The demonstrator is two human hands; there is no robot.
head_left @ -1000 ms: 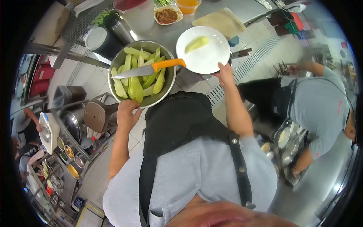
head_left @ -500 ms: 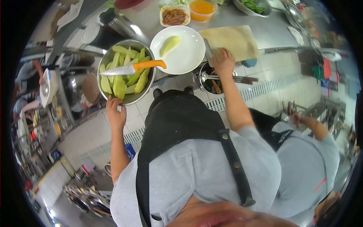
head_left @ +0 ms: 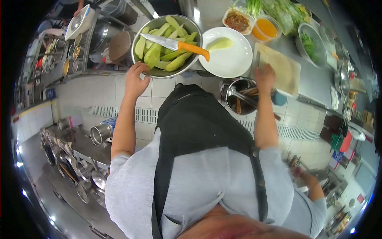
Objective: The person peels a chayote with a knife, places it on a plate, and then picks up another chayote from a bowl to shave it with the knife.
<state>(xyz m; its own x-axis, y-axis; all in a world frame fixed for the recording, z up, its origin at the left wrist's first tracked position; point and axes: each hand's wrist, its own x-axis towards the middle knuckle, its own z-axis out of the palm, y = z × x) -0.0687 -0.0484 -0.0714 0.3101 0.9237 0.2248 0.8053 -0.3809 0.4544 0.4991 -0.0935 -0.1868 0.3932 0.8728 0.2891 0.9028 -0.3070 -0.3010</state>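
A steel bowl [head_left: 195, 30] holds several pale green, peeled-looking long vegetables [head_left: 153, 55]. Across them rests a knife [head_left: 191, 49], its orange handle sticking out past the rim. My left hand [head_left: 137, 81] grips the bowl's near left rim with curled fingers. One pale green piece [head_left: 221, 44] lies on the white plate [head_left: 230, 65], right of the bowl. My right hand [head_left: 265, 79] is at the near left part of the cutting board [head_left: 284, 73], fingers apart. Just beyond its fingertips a dark metal blade [head_left: 257, 59] lies along the board's left edge.
Behind the plate stand a dish of brown shredded food [head_left: 238, 22] and a tub of orange liquid [head_left: 266, 28]. Leafy greens [head_left: 284, 16] and a bowl of greens [head_left: 312, 46] are back right. A utensil pot [head_left: 238, 95] sits below the counter edge. A co-worker [head_left: 312, 191] stands to my right.
My view has turned, so the counter items appear farther right. My left hand remains at the bowl's rim. My right hand stays by the board's left side, its fingers now pointing more away from me.
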